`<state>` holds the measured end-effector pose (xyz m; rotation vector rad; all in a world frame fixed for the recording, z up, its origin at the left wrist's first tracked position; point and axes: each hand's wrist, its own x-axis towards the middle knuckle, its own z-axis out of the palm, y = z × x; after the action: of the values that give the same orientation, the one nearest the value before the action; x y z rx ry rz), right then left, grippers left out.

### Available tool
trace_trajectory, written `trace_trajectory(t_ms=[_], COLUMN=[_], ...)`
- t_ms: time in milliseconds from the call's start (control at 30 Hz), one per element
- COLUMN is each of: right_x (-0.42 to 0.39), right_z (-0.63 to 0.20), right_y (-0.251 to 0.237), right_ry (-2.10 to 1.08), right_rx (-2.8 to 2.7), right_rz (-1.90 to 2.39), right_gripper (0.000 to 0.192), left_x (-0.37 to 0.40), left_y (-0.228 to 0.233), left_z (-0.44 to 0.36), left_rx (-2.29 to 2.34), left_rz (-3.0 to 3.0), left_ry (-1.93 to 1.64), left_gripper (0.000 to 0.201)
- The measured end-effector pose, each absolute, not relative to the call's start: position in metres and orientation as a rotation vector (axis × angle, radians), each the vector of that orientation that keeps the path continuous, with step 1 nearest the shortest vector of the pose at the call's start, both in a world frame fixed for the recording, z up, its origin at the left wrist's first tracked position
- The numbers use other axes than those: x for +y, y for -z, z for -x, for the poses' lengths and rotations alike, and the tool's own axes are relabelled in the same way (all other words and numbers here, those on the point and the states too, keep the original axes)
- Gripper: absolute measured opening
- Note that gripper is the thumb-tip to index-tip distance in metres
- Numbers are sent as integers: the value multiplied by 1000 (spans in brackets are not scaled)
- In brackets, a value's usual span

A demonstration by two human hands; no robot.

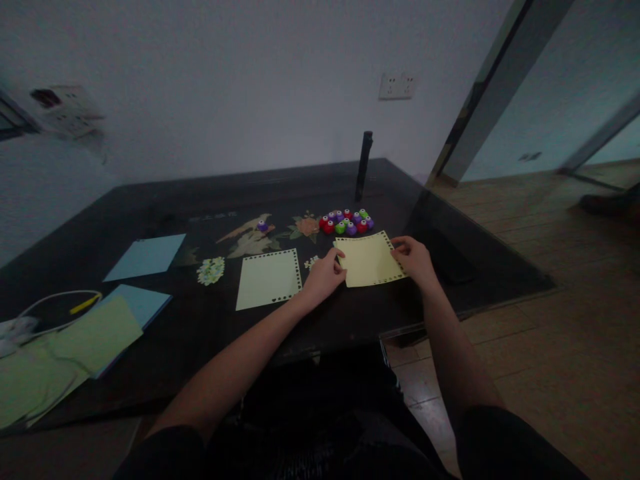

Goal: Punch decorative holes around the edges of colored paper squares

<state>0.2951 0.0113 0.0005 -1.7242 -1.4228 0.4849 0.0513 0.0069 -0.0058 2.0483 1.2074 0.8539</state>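
A pale yellow paper sheet with punched holes along its border (pixel 369 260) lies on the dark table (pixel 165 333). My left hand (pixel 325 275) pinches its left edge and my right hand (pixel 413 260) pinches its right edge. A second punched yellow-green sheet (pixel 269 279) lies flat just left of my left hand. Behind the held sheet sits a cluster of several small craft punches in red, purple and green (pixel 347 223). One purple punch (pixel 263 226) stands apart farther left.
A small heap of punched paper bits (pixel 211 270) lies left of the second sheet. Blue sheets (pixel 146 257) and green sheets (pixel 95 337) are stacked at the left, by a white cable (pixel 55 300). A dark upright cylinder (pixel 364 167) stands at the back. Wooden floor lies right.
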Motion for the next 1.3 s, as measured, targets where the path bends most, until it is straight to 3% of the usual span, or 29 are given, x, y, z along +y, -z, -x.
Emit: trace_trajectory(t_ms=[467,867,1067,1300], right_x=[16,13,16,17], right_z=[-293,-285,-288,-288], right_y=[13,4,11,11], right_ry=[-261,-62,-120,-199], right_rx=[-1517,-1568,-1599,-1590], right_rz=[1890,1953,1924,1900], right_gripper=[23,21,22,24], left_x=[4,-8,-18,-12], left_y=[7,1,3,10], left_z=[-50,-52,-58,-58], left_rx=[1194,1161,1068,984], left_rz=[-2337,-2511,-2573,-2518], left_ry=[-699,-790,-782,-793], left_gripper=[20,14,32,26])
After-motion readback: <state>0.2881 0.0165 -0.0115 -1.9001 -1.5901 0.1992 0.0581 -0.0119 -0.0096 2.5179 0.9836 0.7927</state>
